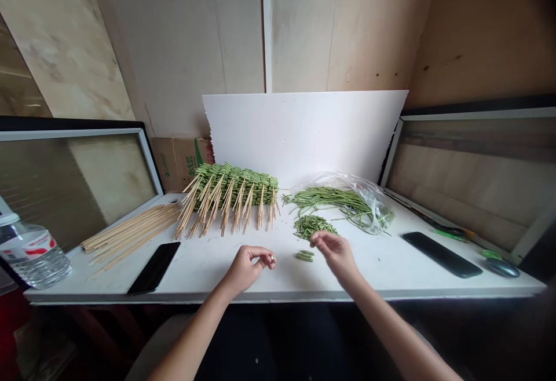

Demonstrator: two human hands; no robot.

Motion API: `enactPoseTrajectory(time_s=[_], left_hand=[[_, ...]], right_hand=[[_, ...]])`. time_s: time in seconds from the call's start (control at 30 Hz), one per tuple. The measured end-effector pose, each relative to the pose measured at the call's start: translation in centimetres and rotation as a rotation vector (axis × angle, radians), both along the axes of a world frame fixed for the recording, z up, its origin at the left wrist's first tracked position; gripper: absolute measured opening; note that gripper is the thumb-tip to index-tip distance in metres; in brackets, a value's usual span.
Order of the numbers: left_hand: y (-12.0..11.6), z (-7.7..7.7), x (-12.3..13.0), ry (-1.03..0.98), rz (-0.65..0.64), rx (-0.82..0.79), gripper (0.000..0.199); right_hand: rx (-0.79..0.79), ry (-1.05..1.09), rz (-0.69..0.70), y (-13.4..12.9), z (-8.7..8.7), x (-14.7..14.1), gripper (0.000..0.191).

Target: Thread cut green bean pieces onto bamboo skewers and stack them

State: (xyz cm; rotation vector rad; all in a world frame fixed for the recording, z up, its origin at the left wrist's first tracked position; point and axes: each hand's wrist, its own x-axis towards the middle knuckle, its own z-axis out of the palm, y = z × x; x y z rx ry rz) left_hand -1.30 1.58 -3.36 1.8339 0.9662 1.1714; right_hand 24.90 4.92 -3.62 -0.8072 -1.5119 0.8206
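Note:
My left hand [252,263] is closed in a pinch above the front of the table, with the pale end of a cut green bean piece [273,258] showing at its fingertips. My right hand [332,249] has thumb and fingers pressed together by the near edge of a heap of cut green bean pieces [310,224]; whatever it holds is too small to tell. Between the two hands, several bean pieces [304,256] lie side by side in a small row. Behind them is a stack of skewered beans [237,181], its bamboo sticks pointing toward me.
Loose bamboo skewers [130,231] and a phone [154,268] lie at left, near a water bottle [35,253]. Long uncut beans [334,198] spill from a plastic bag [373,196]. On the right are a dark slab [441,253] and a mouse [503,267]. A white board [304,132] stands behind.

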Motion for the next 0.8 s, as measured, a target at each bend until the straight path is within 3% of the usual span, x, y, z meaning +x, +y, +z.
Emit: enactPoseTrajectory(time_s=[0.1, 0.2, 0.4, 0.53, 0.8], left_hand=[[0.9, -1.0, -1.3, 0.123, 0.150, -0.019, 0.021], [1.3, -2.4, -1.4, 0.261, 0.237, 0.045, 0.016], [1.2, -3.9, 0.7, 0.444, 0.194, 0.326, 0.013], [1.6, -3.9, 2.3, 0.483, 0.121, 0.380, 0.015], [4.0, -4.1, 7.8, 0.622, 0.040, 0.523, 0.008]], right_hand=[[-0.113, -0.063, -0.097, 1.7, -0.1, 2.1, 0.039], [-0.088, -0.327, -0.169, 2.4, -1.4, 2.4, 0.032], [0.154, -0.593, -0.350, 2.6, -4.4, 1.0, 0.022], [0.157, -0.673, -0.362, 2.7, -4.5, 1.1, 0.025], [0.169, -0.567, -0.413, 3.0, -3.8, 2.1, 0.036]])
